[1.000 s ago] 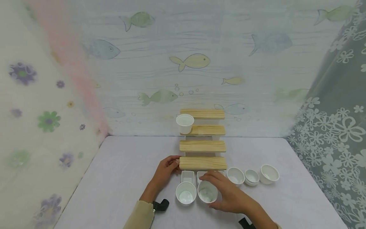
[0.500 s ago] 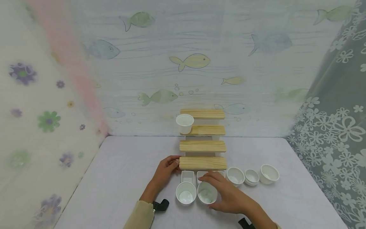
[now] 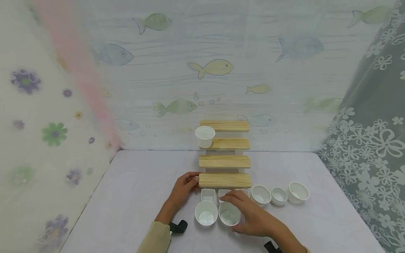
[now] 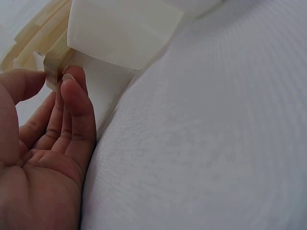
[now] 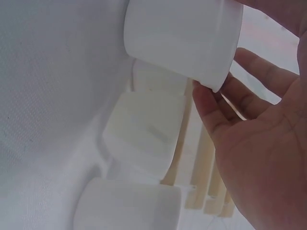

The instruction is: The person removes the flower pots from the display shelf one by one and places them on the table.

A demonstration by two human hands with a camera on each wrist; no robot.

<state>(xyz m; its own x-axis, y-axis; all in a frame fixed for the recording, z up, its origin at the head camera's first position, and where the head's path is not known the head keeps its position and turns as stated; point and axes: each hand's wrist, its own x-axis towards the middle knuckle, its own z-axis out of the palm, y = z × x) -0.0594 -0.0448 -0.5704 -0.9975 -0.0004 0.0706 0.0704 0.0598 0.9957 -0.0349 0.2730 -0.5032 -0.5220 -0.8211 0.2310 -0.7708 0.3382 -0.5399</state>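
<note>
A stepped rack with several pale wooden boards stands mid-table. At the left end of its lowest board (image 3: 224, 180), my left hand (image 3: 182, 189) pinches the wood; in the left wrist view the thumb and fingertips close about the board's end (image 4: 56, 62). My right hand (image 3: 254, 217) holds a round white cup (image 3: 229, 215) by its rim, thumb on the near side and fingers on the far side. The right wrist view shows fingertips at the rim of this cup (image 5: 180, 40). A similar cup (image 3: 206, 214) stands just left of it.
Another white cup (image 3: 205, 137) stands at the left of the second-highest board. Small square dishes, one of them a white dish (image 3: 207, 195), line the rack's front. To the right are a round bowl (image 3: 261, 195), small stacked bowls (image 3: 279, 196) and a bowl (image 3: 298, 192).
</note>
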